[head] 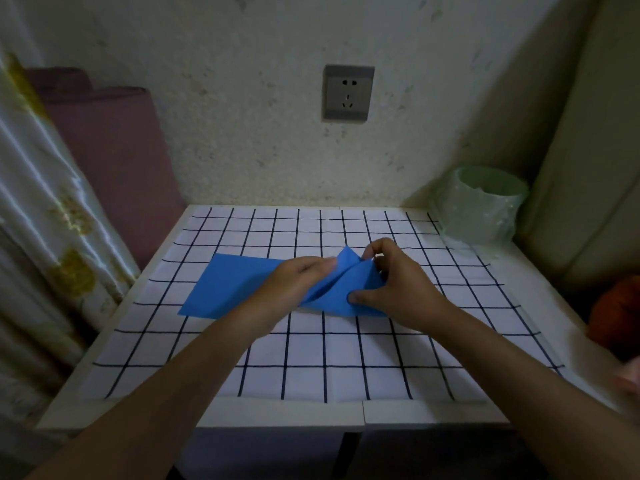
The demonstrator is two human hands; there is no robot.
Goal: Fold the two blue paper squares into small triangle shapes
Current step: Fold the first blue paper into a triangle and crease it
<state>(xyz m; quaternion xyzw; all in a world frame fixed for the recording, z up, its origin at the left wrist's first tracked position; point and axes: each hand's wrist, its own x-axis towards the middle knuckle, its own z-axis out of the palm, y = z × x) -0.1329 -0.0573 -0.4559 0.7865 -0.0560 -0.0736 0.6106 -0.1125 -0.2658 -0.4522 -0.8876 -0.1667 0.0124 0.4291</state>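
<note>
no readable text, no labels, brands, numbers or signs on any surface in view

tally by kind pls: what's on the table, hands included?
Blue paper squares: 2 (flat blue paper square, lifted blue paper square)
Hands: 2 (left hand, right hand)
White cloth with black grid lines: 1
Pale green cylindrical bin with plastic liner: 1
Total: 6
</note>
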